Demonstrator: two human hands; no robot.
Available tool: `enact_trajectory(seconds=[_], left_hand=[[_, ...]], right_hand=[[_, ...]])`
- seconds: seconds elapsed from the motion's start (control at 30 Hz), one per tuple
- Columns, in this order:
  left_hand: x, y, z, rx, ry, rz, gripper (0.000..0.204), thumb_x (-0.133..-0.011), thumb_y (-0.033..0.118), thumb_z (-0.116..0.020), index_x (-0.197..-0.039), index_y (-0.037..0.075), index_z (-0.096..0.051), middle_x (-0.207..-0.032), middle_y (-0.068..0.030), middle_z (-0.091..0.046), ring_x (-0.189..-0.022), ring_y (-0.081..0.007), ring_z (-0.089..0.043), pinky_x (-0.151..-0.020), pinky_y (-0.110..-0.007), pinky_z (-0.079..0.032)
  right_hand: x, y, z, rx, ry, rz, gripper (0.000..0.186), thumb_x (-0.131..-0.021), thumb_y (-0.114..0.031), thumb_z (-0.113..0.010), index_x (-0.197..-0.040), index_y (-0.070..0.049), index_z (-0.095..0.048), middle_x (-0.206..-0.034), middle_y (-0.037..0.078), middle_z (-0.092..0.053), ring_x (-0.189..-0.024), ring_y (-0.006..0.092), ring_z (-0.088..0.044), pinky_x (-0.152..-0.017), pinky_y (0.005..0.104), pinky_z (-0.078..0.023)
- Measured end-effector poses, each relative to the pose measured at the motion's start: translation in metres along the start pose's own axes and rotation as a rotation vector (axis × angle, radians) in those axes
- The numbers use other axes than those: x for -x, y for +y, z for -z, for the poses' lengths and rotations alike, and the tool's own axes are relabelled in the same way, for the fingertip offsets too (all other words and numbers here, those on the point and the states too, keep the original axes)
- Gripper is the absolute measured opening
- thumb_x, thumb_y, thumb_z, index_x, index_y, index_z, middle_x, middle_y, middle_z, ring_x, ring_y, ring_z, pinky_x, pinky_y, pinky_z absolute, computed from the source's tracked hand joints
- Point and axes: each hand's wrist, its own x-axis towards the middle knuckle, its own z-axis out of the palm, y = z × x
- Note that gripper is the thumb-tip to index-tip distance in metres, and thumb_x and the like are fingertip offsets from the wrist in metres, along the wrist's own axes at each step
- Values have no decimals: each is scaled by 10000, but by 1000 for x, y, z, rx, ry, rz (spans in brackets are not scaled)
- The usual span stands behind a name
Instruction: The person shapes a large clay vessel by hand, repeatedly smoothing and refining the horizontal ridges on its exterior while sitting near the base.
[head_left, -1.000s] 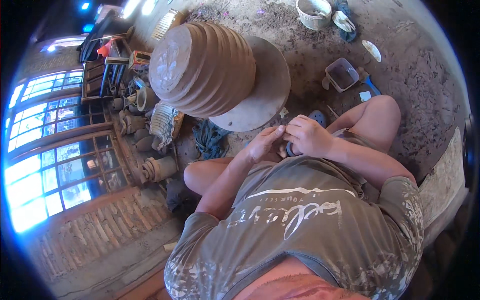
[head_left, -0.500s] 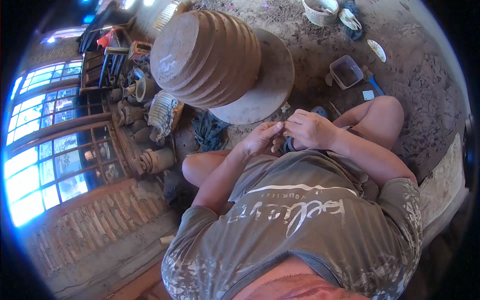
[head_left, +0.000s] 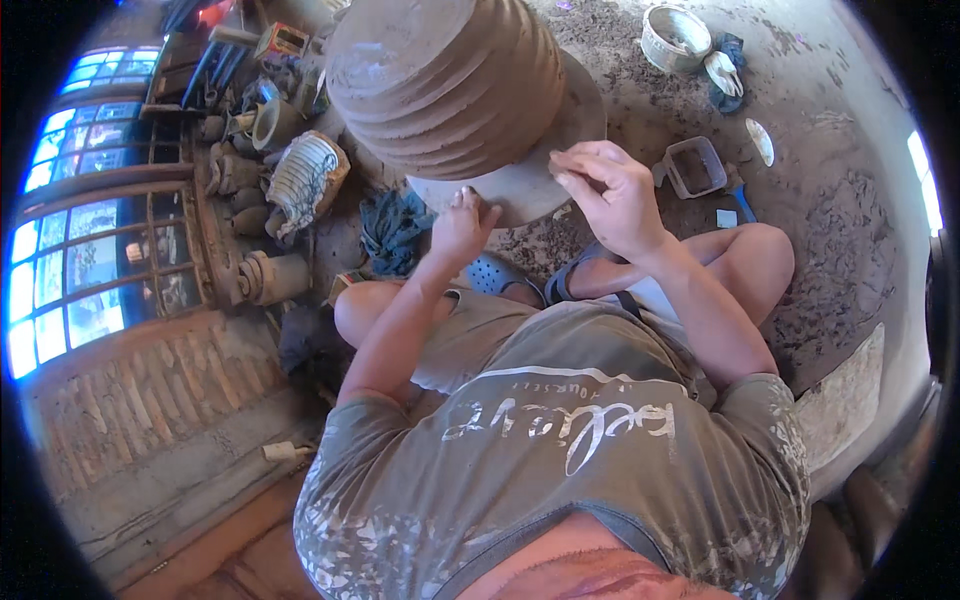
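A large brown clay pot [head_left: 440,80] with ridges running round its wall stands on a round turntable [head_left: 530,195] in front of me. My left hand [head_left: 464,228] is at the turntable's near edge, just below the pot, thumb apart from the slightly bent fingers and nothing visible in them. To the right of it, my right hand [head_left: 618,200] is raised over the turntable's right rim. Its thumb and fingers are pinched together near the pot's lower wall. A small brown bit seems to show at the fingertips, too small to name.
A dark cloth [head_left: 392,232] lies left of the turntable, with several clay pots and a ribbed pale piece [head_left: 305,180] beyond. On the right are a plastic tub [head_left: 694,168], a blue-handled brush [head_left: 741,203] and a white bucket [head_left: 675,40]. My crossed legs [head_left: 735,262] are close below.
My hands have come apart from each other in front of my lap and moved forward to the turntable, left hand leftward, right hand up toward the pot. The whole view has shifted slightly.
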Motion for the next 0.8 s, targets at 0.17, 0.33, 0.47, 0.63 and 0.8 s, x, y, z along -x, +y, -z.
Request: enact_trajectory(seconds=[0.17, 0.33, 0.47, 0.63, 0.8], left_hand=[[-5, 7, 35, -98, -46, 70, 673, -954, 598, -668, -1246, -8, -676, -1083, -246, -752, -960, -429, -749, -863, -518, -596], [-9, 6, 38, -88, 71, 158, 898, -775, 731, -787, -1219, -46, -712, -1227, -257, -718, -1104, -391, -727, -936, -470, -595], [-10, 6, 29, -164, 74, 49, 985, -699, 719, -848, -1254, -82, -703, -1334, -263, -665, -1297, -376, -620, -1003, -469, -569], [-18, -4, 33, -114, -15, 29, 1023, -660, 699, -877, -1285, -90, -693, -1355, -257, -657, -1324, -388, -590, -1035, -471, -555], [-25, -24, 35, -92, -8, 17, 1040, -602, 679, -913, -1259, -97, -697, -1378, -257, -655, -1300, -373, -620, -1018, -449, -561]], right_hand=[[-24, -17, -27, 33, 67, 140, 189, -905, -18, -821, -1092, 6, -803, -1039, 129, -768, -861, 165, -752, -743, 305, -626], [-31, -20, -47, 119, 108, 220, 131, -856, -72, -842, -974, -26, -809, -944, 134, -780, -820, 310, -754, -743, 386, -617], [-40, -13, -56, 194, 141, 309, 146, -872, -59, -865, -981, 11, -798, -911, 135, -772, -775, 232, -752, -681, 332, -609], [-46, -11, -59, 245, 153, 342, 193, -838, -95, -903, -885, 22, -757, -834, 126, -743, -691, 228, -721, -608, 332, -585], [-51, -4, -59, 197, 139, 328, 246, -809, -122, -934, -803, -2, -719, -754, 101, -705, -595, 197, -675, -534, 316, -541]])
